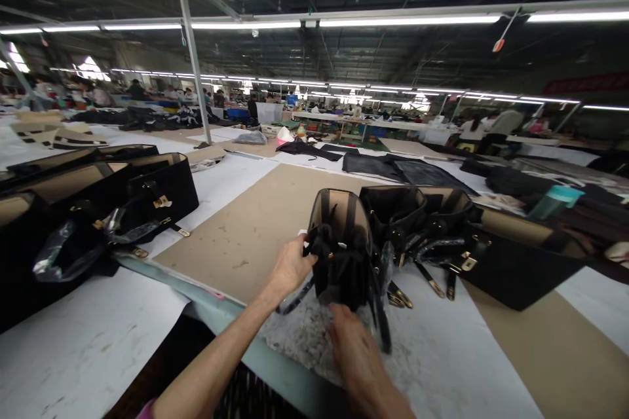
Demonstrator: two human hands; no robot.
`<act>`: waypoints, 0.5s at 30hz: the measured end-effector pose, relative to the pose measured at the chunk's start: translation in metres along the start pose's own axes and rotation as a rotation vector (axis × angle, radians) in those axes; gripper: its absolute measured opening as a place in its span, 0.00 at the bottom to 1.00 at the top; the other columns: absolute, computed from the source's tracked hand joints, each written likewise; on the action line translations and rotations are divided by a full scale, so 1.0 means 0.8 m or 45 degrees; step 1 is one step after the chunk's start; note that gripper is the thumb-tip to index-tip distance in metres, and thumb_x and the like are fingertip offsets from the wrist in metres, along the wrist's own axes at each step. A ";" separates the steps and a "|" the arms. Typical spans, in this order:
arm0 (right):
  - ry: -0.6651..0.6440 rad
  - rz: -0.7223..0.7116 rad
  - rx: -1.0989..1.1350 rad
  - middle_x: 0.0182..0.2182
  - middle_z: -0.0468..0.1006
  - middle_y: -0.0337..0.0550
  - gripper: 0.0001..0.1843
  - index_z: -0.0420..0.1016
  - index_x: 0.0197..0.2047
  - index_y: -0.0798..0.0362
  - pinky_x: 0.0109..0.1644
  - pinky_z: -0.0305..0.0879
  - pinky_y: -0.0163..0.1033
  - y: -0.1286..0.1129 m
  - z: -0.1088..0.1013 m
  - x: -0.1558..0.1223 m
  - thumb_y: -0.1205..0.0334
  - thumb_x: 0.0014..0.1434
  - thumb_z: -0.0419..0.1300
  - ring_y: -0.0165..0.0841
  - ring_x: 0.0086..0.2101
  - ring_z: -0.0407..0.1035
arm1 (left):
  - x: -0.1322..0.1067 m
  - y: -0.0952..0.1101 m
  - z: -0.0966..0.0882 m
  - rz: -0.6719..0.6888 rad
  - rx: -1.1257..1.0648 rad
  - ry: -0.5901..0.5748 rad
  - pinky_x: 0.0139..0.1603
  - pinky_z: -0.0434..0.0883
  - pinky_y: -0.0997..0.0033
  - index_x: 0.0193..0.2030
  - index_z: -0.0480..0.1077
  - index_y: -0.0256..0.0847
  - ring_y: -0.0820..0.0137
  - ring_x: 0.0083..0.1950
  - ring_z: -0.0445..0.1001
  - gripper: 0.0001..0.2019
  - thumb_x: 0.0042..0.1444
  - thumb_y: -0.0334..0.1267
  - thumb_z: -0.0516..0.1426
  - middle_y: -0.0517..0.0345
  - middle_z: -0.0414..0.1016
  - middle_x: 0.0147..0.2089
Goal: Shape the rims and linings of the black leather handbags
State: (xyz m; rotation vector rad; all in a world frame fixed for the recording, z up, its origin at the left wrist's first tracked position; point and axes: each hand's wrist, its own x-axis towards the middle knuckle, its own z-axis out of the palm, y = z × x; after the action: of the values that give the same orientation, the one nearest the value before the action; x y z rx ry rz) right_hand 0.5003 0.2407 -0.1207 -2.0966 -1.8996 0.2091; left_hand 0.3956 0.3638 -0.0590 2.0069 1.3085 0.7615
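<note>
A black handbag [344, 268] with a beige lining stands on the table, its end towards me and its top gaping. My left hand [293, 266] pinches the upper near edge of this handbag, fingers closed on the black material. Low at the bag's near end is my right hand [354, 344], smeared by motion; its fingertips reach the bottom of the bag, and whether they grip anything is unclear. Plastic-wrapped handles [386, 268] hang by the bag's right side. Black straps with gold metal ends [400, 294] lie on the table beside it.
More black handbags [511, 262] with gold clasps stand close on the right, others [162, 190] on the left. Brown board [246, 216] and white paper cover the table [196, 294]. Flat black pieces [373, 165] lie farther back. A teal-lidded bottle [557, 200] stands at right.
</note>
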 end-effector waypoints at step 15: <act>0.117 0.108 1.020 0.47 0.68 0.57 0.39 0.52 0.56 0.61 0.47 0.60 0.46 0.002 0.016 0.111 0.63 0.41 0.61 0.44 0.47 0.62 | -0.108 0.011 -0.070 0.033 0.468 -0.121 0.28 0.58 0.76 0.38 0.65 0.41 0.69 0.31 0.70 0.09 0.49 0.38 0.49 0.57 0.71 0.29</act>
State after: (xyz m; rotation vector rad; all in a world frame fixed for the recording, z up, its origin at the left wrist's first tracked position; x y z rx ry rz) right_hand 0.5080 0.3297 -0.1246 -1.5886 -1.3415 0.7380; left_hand 0.3290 0.2910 -0.0279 2.3177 1.4503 0.4528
